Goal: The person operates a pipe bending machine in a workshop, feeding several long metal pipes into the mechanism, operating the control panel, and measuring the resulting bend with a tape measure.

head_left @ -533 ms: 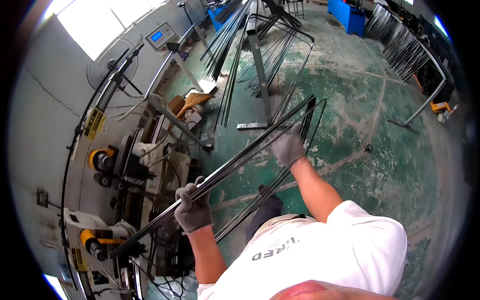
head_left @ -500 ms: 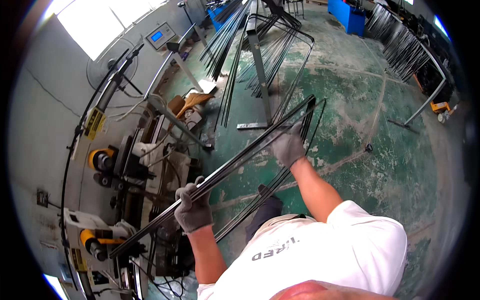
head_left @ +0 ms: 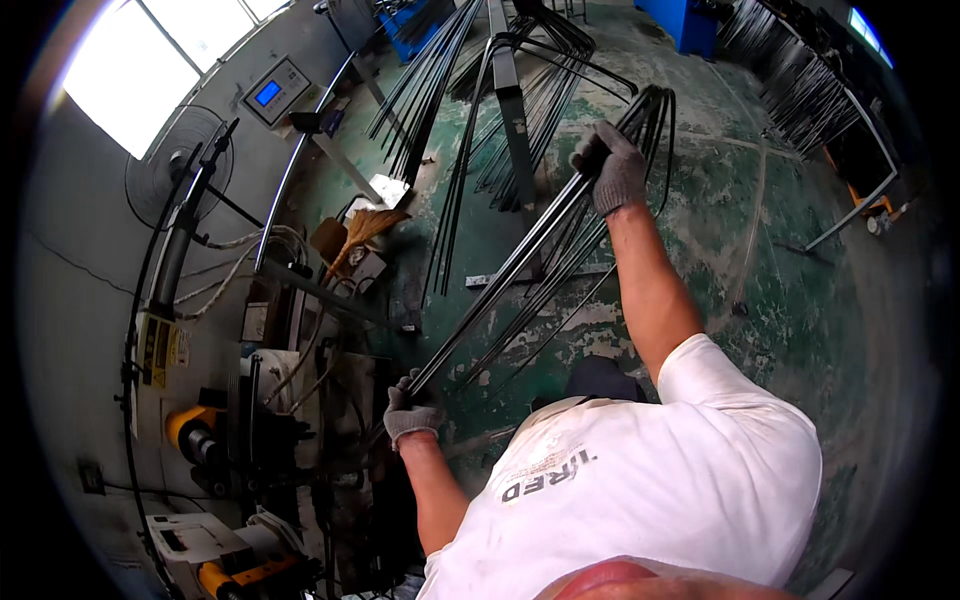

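Gripping with curled fingers of the grey-knit-gloved left hand, low on a slanted bundle of slender, dark, bent metal rods, and with those of the matching right hand near its bend, apparently supporting the load, next calling for firm, even grips.

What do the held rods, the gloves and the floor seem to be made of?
Rods: probably metal, dark and smooth, judging by bright glints. Gloves: likely knitted fabric, matt grey, with textured cuffs. Floor: green paint, perhaps over concrete; pale patches show wear.
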